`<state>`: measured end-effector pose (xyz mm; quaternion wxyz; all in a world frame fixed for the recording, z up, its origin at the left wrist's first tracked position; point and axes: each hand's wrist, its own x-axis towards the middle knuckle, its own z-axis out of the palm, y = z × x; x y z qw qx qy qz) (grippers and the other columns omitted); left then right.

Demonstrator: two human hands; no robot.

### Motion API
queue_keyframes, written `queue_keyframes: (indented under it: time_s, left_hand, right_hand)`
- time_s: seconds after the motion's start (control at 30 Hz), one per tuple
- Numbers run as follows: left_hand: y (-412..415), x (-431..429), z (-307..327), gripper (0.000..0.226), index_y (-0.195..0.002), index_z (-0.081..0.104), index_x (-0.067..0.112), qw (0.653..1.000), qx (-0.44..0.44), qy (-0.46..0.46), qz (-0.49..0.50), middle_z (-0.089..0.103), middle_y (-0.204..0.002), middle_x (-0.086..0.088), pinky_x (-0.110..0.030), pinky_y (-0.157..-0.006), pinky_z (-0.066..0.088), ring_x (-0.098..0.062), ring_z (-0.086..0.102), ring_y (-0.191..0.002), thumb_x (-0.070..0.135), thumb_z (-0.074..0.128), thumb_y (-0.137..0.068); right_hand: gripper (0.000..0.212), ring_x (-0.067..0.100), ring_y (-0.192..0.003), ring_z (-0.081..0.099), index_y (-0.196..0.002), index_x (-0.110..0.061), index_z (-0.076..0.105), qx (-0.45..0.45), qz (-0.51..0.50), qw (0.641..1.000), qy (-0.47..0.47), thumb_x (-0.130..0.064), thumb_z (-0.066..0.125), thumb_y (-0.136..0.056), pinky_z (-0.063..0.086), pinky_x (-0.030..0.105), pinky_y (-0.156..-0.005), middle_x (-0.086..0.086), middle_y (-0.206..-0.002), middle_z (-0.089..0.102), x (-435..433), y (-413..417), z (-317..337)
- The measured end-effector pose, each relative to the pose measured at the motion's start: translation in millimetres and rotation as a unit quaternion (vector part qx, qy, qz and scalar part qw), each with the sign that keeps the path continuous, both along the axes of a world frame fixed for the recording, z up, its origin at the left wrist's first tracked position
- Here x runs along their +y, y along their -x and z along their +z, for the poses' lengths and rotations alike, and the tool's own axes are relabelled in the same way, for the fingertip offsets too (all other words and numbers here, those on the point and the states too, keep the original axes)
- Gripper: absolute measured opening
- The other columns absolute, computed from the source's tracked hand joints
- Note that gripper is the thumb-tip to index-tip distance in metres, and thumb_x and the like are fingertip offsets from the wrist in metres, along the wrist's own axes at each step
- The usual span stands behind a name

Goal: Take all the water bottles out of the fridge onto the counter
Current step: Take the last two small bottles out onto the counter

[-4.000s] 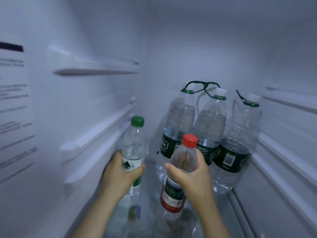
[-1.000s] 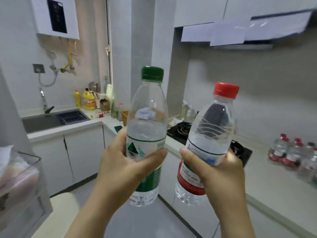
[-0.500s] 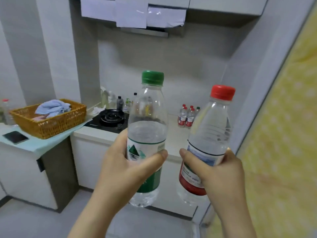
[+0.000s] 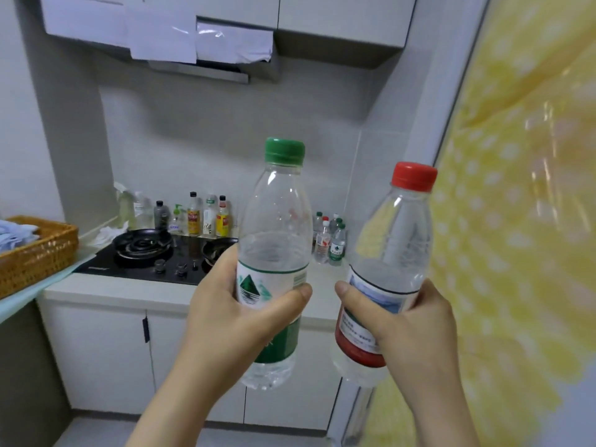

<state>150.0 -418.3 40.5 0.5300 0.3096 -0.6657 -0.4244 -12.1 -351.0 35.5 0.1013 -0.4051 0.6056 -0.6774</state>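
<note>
My left hand [image 4: 225, 317] grips a clear water bottle with a green cap and green label [image 4: 277, 227], held upright in front of me. My right hand [image 4: 416, 330] grips a second clear bottle with a red cap and red label [image 4: 400, 240], also upright, just to the right of the first. Both bottles hang in the air before the white counter [image 4: 129, 290]. Several small water bottles [image 4: 330, 243] with red and green caps stand at the counter's back right corner, partly hidden behind the green-capped bottle.
A black gas hob [image 4: 151, 258] sits in the counter with sauce bottles [image 4: 206, 216] along the wall behind it. A wicker basket [image 4: 38, 253] holding cloth stands on a lower surface at left. A yellow dotted curtain [image 4: 516, 221] fills the right side.
Four seconds ago both hands held these bottles inside the fridge. Since then my view has swung from the sink side to the hob counter, which now looks closer; both grips are unchanged.
</note>
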Motion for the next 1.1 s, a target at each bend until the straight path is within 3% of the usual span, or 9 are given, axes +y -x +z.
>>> queue_keyframes:
  time_s: [0.23,0.37,0.5,0.67,0.87,1.0,1.1]
  left_hand:
    - [45,-34,6,0.037,-0.089,0.062,0.032,1.000,0.000,0.008,0.010,0.070,-0.081,0.018,-0.005,-0.052,0.046,0.003,0.066,-0.073,0.016,0.084,-0.063]
    - [64,-62,8,0.036,-0.089,0.063,0.031,1.000,0.001,0.010,0.001,0.071,-0.080,0.018,-0.005,-0.052,0.046,0.003,0.067,-0.073,0.016,0.083,-0.063]
    - [74,-103,4,0.036,-0.088,0.063,0.032,1.000,0.001,0.018,-0.013,0.071,-0.078,0.020,-0.004,-0.052,0.046,0.005,0.066,-0.072,0.014,0.083,-0.064]
    - [78,-172,4,0.034,-0.087,0.064,0.032,0.999,-0.001,0.028,-0.027,0.072,-0.078,0.018,-0.008,-0.055,0.048,0.001,0.067,-0.071,0.019,0.084,-0.062]
    - [78,-254,13,0.032,-0.088,0.064,0.030,0.998,-0.010,0.033,-0.044,0.071,-0.079,0.019,-0.007,-0.055,0.048,0.003,0.067,-0.071,0.025,0.083,-0.062]
    - [85,-298,9,0.032,-0.088,0.065,0.030,0.998,-0.011,0.029,-0.055,0.071,-0.080,0.020,-0.007,-0.056,0.048,0.004,0.066,-0.072,0.024,0.083,-0.062]
    - [97,-323,6,0.033,-0.088,0.064,0.032,0.997,-0.013,0.021,-0.067,0.070,-0.079,0.024,-0.005,-0.054,0.046,0.007,0.065,-0.073,0.021,0.083,-0.064]
  right_hand:
    - [0.040,-0.010,-0.066,0.064,-0.080,-0.025,0.062,0.002,-0.002,1.000,-0.004,-0.031,0.088,-0.051,0.046,0.007,-0.049,-0.032,-0.073,0.066,-37,44,3]
    - [0.041,-0.004,-0.066,0.067,-0.083,-0.024,0.065,-0.004,-0.010,1.000,-0.012,-0.033,0.087,-0.050,0.049,0.014,-0.054,-0.025,-0.073,0.070,-63,60,3]
    - [0.040,-0.004,-0.068,0.067,-0.084,-0.026,0.065,-0.003,-0.015,1.000,-0.012,-0.029,0.088,-0.052,0.049,0.010,-0.052,-0.026,-0.076,0.070,-99,70,1]
    - [0.041,0.000,-0.069,0.069,-0.087,-0.025,0.067,0.000,-0.037,0.999,-0.011,-0.029,0.090,-0.053,0.054,0.026,-0.063,-0.022,-0.077,0.072,-161,73,3]
    - [0.046,-0.002,-0.072,0.069,-0.090,-0.027,0.067,-0.006,-0.053,0.999,-0.007,-0.034,0.090,-0.050,0.050,0.014,-0.056,-0.021,-0.080,0.073,-237,72,8]
    - [0.040,-0.013,-0.065,0.063,-0.086,-0.028,0.066,-0.010,-0.062,0.998,-0.021,-0.028,0.090,-0.055,0.041,0.002,-0.047,-0.027,-0.075,0.070,-277,78,8]
    - [0.045,-0.007,-0.068,0.066,-0.092,-0.027,0.067,-0.006,-0.066,0.997,-0.033,-0.031,0.090,-0.054,0.043,0.003,-0.047,-0.018,-0.081,0.073,-302,88,6]
